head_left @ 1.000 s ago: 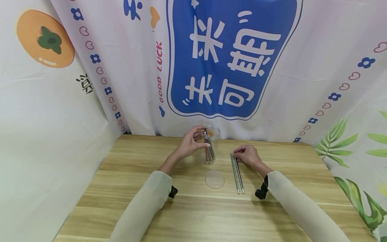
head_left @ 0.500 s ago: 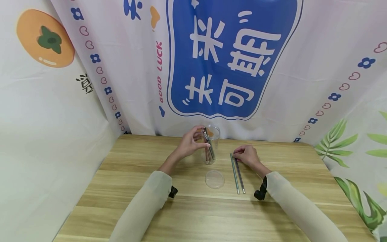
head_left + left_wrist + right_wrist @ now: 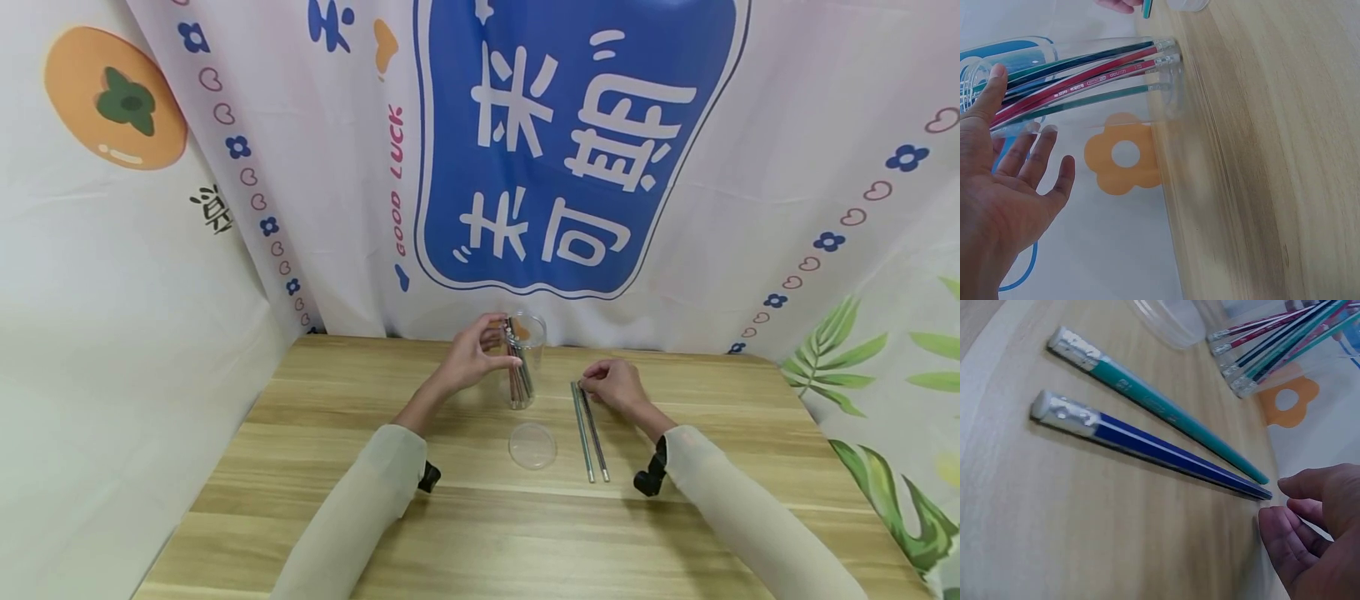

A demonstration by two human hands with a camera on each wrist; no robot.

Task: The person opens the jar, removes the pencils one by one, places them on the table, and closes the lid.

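My left hand (image 3: 472,354) holds a clear plastic jar (image 3: 534,358) upright near the table's back edge, thumb in front and fingers around the far side. Several pencils (image 3: 1094,78) lean inside it, red, dark and green, eraser ends down. To the right, a teal pencil (image 3: 1166,411) and a dark blue pencil (image 3: 1172,456) lie on the table, eraser ends toward me, nearly touching at their far ends. My right hand (image 3: 615,385) is at the far end of the blue pencil. In the right wrist view, a gap shows between its thumb and fingers, beside the tip.
A round clear lid (image 3: 532,445) lies on the wooden table (image 3: 480,533), in front of the jar. A printed cloth (image 3: 360,275) hangs right behind the table's back edge. Each wrist carries a small black camera.
The dark blue pencil's eraser end has shifted very slightly to the right. My left hand and the jar have stayed in place.
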